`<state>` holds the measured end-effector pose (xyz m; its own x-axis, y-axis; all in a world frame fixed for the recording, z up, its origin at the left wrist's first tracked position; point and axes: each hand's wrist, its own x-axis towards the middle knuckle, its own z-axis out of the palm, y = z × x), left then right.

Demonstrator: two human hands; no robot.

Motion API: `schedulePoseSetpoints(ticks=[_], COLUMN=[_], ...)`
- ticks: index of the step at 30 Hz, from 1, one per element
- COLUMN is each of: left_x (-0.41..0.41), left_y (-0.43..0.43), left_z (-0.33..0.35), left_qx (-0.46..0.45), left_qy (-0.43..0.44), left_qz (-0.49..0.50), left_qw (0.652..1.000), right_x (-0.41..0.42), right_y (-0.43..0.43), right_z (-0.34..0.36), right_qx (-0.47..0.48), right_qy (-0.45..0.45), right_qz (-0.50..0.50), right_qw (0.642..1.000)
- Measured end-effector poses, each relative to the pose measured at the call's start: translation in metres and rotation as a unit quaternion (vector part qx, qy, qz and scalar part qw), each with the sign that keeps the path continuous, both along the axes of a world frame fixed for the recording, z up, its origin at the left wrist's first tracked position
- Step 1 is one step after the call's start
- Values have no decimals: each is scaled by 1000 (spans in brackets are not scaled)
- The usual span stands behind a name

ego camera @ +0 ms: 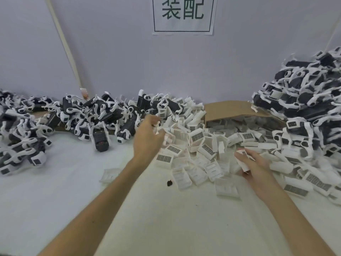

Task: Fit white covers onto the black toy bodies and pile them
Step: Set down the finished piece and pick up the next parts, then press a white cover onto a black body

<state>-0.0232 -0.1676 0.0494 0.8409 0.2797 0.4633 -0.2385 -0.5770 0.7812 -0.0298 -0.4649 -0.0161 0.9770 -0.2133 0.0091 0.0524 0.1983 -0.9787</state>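
White cloth covers the table (55,191), backed by a pale wall with a printed sign (183,14). Black toy bodies (88,115) sprawl along the left and rise in a tall pile (306,100) at right. White covers (201,154) spill from a tipped cardboard box (230,109) in the middle. Over them, the left hand (147,139) reaches with loosely curled fingers, blurred; its hold is unclear. Nearby, the right hand (256,167) grips one cover.
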Motion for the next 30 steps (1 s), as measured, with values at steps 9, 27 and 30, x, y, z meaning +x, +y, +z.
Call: schedulePoseSetpoints(ticks=[9,27,30], left_x=[24,12,0], left_y=[152,75,33], left_z=[-34,-32,-16], left_qx=[306,-161,-284], left_qy=[219,-82,-88], left_qz=[219,259,146], left_qw=[900,949,944], right_x=[-2,-3,-5], right_y=[0,5,6], right_z=[1,6,8], right_qx=[-17,25,31], right_qy=[4,-3,-6], right_qz=[5,15,29], right_qw=[1000,1000,999])
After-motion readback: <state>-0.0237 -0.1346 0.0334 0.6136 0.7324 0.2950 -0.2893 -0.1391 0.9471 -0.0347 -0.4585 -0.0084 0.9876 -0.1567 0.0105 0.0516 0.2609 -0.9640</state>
